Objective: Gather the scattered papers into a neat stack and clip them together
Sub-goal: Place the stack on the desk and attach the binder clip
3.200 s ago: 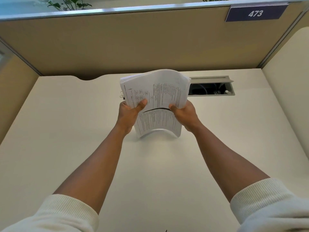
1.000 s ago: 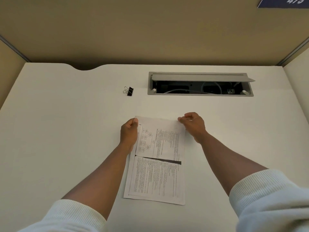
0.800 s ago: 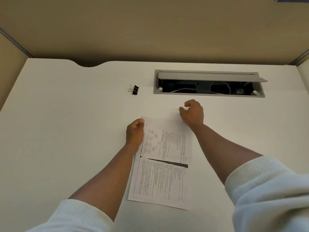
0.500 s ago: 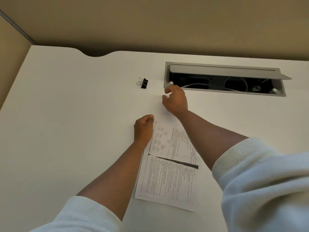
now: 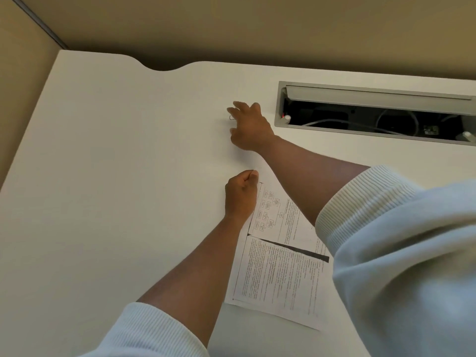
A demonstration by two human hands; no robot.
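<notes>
The paper stack, printed with text and a chart, lies flat on the white desk, squared up and slightly turned. My left hand has curled fingers and holds the stack's far left corner down. My right hand reaches across the stack to the black binder clip. Its fingers and thumb are spread on either side of the clip. Only the clip's wire loop shows beside the fingers; the rest is hidden under the hand.
An open cable slot with wires inside is sunk into the desk just right of my right hand. Tan partition walls close off the back and left sides. My right sleeve covers the stack's right edge.
The stack went from held upright to flat on the desk. My right hand left its far right corner and moved up and left onto the binder clip. My left hand stayed at the corner.
</notes>
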